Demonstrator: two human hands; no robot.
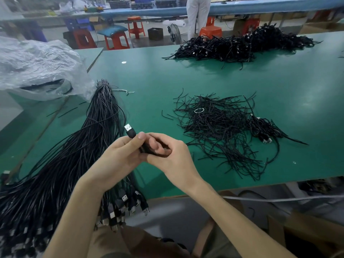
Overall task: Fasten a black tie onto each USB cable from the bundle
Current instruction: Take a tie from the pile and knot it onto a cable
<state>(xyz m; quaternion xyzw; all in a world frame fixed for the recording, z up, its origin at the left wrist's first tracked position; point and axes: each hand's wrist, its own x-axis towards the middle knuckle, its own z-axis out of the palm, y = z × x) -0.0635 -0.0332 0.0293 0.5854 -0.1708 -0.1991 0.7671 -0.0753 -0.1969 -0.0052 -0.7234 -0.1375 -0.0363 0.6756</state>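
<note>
A coiled black USB cable [131, 133] sits between both hands above the green table [186, 79], its silver plug poking up and left. My left hand [121, 155] grips the coil, thumb pressed beside the plug. My right hand [167, 155] curls round the coil's right side; whether a tie is in its fingers is hidden. The long bundle of black USB cables [78, 155] runs from a knotted end at the back down past the table's near-left edge, plugs hanging over. A loose heap of black ties [214, 127] lies to the right of my hands.
A big pile of black cables [242, 45] lies at the table's far right, a smaller clump [262, 127] beside the ties. Crumpled clear plastic bag [37, 67] at the left. A person in white [198, 13] stands beyond the table among red stools.
</note>
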